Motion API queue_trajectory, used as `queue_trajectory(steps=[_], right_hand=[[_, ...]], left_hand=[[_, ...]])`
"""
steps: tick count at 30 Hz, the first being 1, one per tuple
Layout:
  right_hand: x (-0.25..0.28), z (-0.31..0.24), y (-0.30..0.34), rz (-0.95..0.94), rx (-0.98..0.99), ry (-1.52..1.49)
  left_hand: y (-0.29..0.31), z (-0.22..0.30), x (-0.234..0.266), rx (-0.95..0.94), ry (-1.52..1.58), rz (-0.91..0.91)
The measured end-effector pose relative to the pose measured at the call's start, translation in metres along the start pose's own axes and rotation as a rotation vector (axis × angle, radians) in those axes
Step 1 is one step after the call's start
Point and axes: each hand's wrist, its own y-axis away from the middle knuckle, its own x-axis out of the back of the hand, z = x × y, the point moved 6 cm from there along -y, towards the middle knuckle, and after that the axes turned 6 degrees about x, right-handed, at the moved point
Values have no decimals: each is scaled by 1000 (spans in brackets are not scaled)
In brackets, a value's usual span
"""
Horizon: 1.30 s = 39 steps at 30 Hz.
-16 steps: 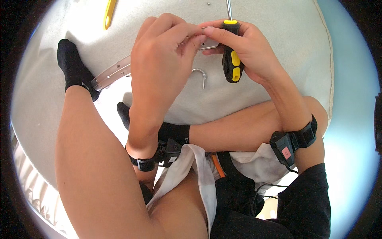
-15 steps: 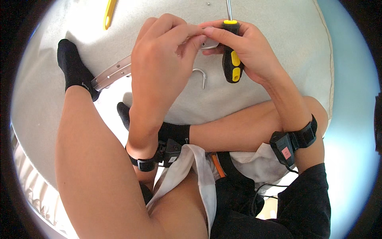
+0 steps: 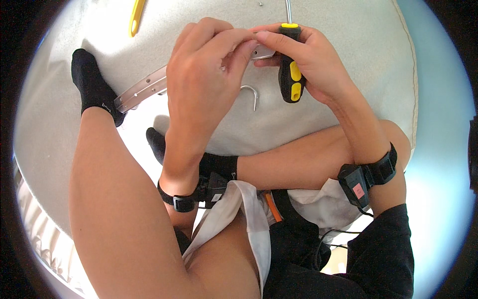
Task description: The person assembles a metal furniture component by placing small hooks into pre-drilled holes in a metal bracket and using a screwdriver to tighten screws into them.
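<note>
A long silvery metal rail (image 3: 143, 89) with small holes or rivets slants up to the right, passing behind my left hand (image 3: 206, 74). The left fingertips pinch together at the rail's right end; whatever is between them is hidden. My right hand (image 3: 313, 62) steadies that end with thumb and fingers. It also keeps a black and yellow screwdriver (image 3: 291, 65) tucked in its grip, shaft pointing away from me. A curved metal hook (image 3: 254, 97) shows below the rail, between my hands; its joint to the rail is hidden.
Pale fabric (image 3: 348, 30) covers the surface under my hands. A yellow tool (image 3: 136, 17) lies at the far left, and a tiny metal piece (image 3: 260, 4) at the far edge. My bent legs and a black-socked foot (image 3: 92, 82) frame the work. Straps circle both forearms.
The left fingertips have shifted slightly at the rail's end, showing a little more of it. The screwdriver has tipped or risen very slightly. Both holds remain.
</note>
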Motion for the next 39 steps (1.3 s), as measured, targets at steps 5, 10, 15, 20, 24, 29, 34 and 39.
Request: queue_trajectory(steps=[5,10,15,20,24,29,34,39], right_hand=[[0,0,1,13,22,-5],[-1,-2,2,43,28,-15],[-1,0,1,50,14,-16],[-1,1,2,52,5,-21],[-1,2,2,56,-5,-26],[-1,0,3,49,1,-14],[-1,0,2,51,-9,-25],[-2,2,1,64,-4,-16]], left_hand=[[2,-1,-2,31,9,21],[2,0,-3,-3,30,5],[3,-2,-5,-2,26,-24],[4,-3,-5,56,60,-11],[3,-3,-4,43,29,-6],[2,-1,-2,29,21,-13],[2,-2,-5,-30,-16,-24],[1,-2,-5,-12,-6,-31]])
